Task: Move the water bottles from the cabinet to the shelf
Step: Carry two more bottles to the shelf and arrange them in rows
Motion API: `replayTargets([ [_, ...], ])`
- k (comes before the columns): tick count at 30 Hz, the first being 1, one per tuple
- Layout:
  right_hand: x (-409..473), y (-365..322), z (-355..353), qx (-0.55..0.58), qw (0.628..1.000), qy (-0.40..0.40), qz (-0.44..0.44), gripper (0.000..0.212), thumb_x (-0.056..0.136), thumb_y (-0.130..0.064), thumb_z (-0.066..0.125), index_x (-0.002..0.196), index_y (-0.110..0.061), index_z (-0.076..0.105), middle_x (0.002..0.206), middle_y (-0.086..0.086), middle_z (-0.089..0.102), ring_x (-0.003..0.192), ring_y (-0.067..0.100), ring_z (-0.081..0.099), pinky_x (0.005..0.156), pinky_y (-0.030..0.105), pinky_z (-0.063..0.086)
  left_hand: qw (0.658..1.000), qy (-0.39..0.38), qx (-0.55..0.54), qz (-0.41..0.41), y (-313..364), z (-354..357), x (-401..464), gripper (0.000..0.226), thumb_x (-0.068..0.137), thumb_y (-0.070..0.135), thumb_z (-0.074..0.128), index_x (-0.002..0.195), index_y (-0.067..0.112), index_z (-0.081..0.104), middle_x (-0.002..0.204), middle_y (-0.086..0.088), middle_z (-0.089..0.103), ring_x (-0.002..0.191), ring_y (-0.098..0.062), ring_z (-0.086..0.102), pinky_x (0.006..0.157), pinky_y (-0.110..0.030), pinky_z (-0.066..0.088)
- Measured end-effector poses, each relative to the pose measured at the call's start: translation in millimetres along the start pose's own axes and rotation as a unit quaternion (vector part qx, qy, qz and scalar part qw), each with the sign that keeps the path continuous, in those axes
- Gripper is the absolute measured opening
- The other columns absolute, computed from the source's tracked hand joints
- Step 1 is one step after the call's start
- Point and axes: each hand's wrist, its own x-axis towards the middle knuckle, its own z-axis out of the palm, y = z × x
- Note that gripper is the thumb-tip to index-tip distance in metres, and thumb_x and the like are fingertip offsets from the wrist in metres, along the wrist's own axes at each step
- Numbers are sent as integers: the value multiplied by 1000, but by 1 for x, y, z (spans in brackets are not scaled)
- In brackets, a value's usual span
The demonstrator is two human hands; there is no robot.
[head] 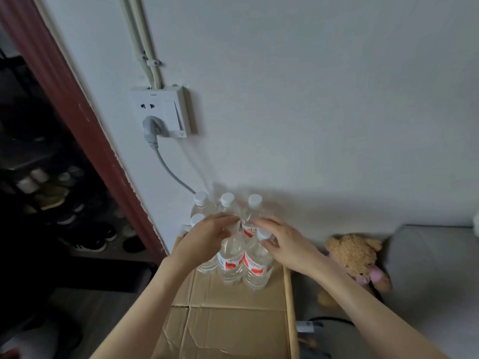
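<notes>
Several clear water bottles with white caps and red-and-white labels stand packed together on a cardboard-covered surface (233, 314) against the white wall. My left hand (207, 234) is curled over the top of a front bottle (229, 263), hiding its cap. My right hand (282, 242) grips the neck of the bottle beside it (256, 268), fingers just under its white cap. Three more bottles (227, 203) stand behind, caps showing. A further cap peeks out at the left behind my left hand.
A wall socket (163, 112) with a grey plug and cable hangs above the bottles. A brown teddy bear (355, 257) lies to the right beside a grey cushion (435, 268). Left of a red-brown frame (85, 120) is a dark shelf with shoes (88, 237).
</notes>
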Motion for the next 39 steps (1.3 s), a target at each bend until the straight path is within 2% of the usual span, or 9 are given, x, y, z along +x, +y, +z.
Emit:
replayTargets([
  [3,3,2,-3,-11,999,-3,30,38,89,-24,57,126,-24,51,123,-9,53,96,3,48,86,19,38,1000,7,0,0,1,3,0,41,87,0,52,125,17,55,117,4,54,95,-7,47,77,-1,31],
  [7,7,4,1,-67,994,54,72,43,81,-48,62,111,-19,54,101,-8,52,85,9,49,72,19,34,998,46,9,-46,5,5,1,40,84,17,62,123,15,54,112,-4,53,87,-15,51,81,-20,38],
  [12,-1,4,-7,5,998,-40,57,50,89,-28,56,136,-27,38,133,-7,45,102,8,50,87,19,36,999,-24,32,30,3,0,3,47,84,0,58,128,15,52,133,-2,49,116,-22,46,94,-20,31],
  [15,0,5,-9,18,997,-18,76,41,88,-25,59,127,-25,49,122,-7,55,92,5,51,80,20,39,999,-17,32,24,-1,-4,5,44,83,-6,55,122,13,58,125,-5,55,115,-24,48,90,-15,30],
  [18,5,5,-7,-14,995,17,99,36,81,-37,65,111,-20,55,108,-4,61,94,13,57,81,32,49,999,-2,43,9,3,-4,6,39,84,1,58,122,11,57,119,-8,54,110,-23,49,84,-10,28],
  [23,1,6,-7,-3,997,-22,73,48,86,-32,60,132,-27,43,132,-5,49,117,15,50,97,30,42,998,-17,54,12,8,-9,7,40,84,14,62,123,14,55,121,-4,53,112,-20,49,89,-17,32],
  [27,0,6,-8,-18,997,-1,70,41,88,-25,60,128,-25,49,126,-4,57,109,13,55,91,26,45,995,-67,62,32,9,-10,9,44,85,4,58,127,17,54,131,-1,52,121,-17,45,89,-12,27],
  [32,2,3,-7,-27,997,20,69,38,88,-26,60,125,-22,52,122,-2,60,103,14,58,83,21,42,996,-30,86,3,9,-12,10,40,83,16,63,122,13,56,122,-7,55,115,-22,47,94,-25,33],
  [39,6,1,-5,-43,998,-2,52,37,92,-22,53,128,-21,46,127,-1,54,106,16,56,84,22,40,995,-20,94,-8,9,-10,8,40,84,20,63,122,13,56,119,-8,54,113,-23,46,92,-25,34],
])
